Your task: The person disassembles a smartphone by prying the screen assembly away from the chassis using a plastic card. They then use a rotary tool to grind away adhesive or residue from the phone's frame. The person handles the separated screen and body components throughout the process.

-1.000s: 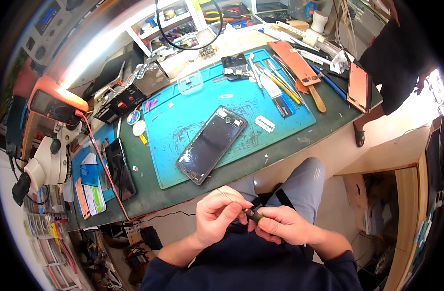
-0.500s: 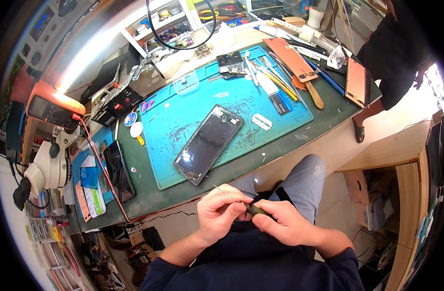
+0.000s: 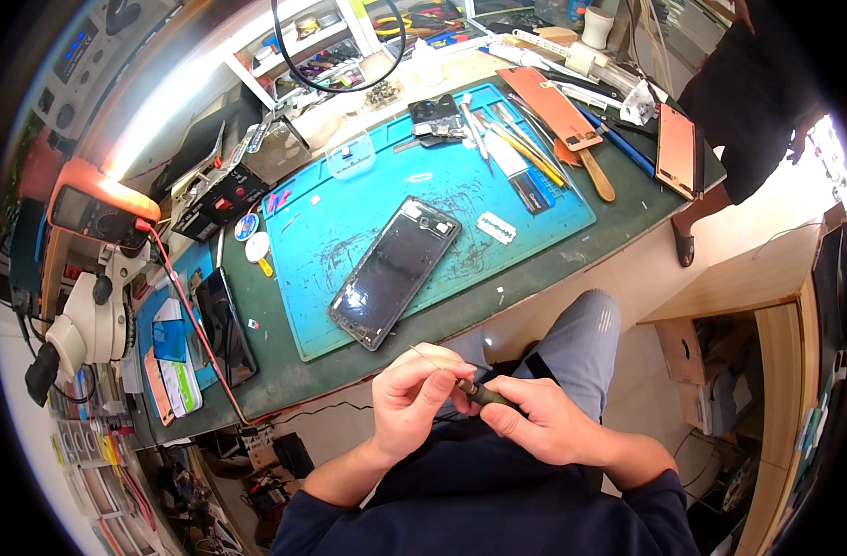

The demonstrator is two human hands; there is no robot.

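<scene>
In front of my body, beyond the bench's near edge, both hands hold a thin-shafted tool (image 3: 480, 394) with a dark green handle and a brass-like collar. My left hand (image 3: 412, 398) pinches it near the collar, and the fine shaft pokes out past the fingers toward the bench. My right hand (image 3: 544, 422) is closed round the handle, thumb on top. A dark phone (image 3: 395, 273), its screen or back uncovered, lies tilted on the blue work mat (image 3: 303, 315), apart from both hands. Right of the phone rests a razor blade (image 3: 495, 228).
Tweezers and pens (image 3: 534, 157), copper-coloured phone panels (image 3: 553, 107) and a wooden-handled tool (image 3: 597, 176) crowd the bench's far right. At left stand a multimeter (image 3: 99, 208), a red cable and a dark phone (image 3: 227, 324). Another person (image 3: 752, 111) stands at the right.
My left hand has slid slightly left along the tool, so its collar shows more between my hands. My right hand has barely moved. The phone lies unchanged.
</scene>
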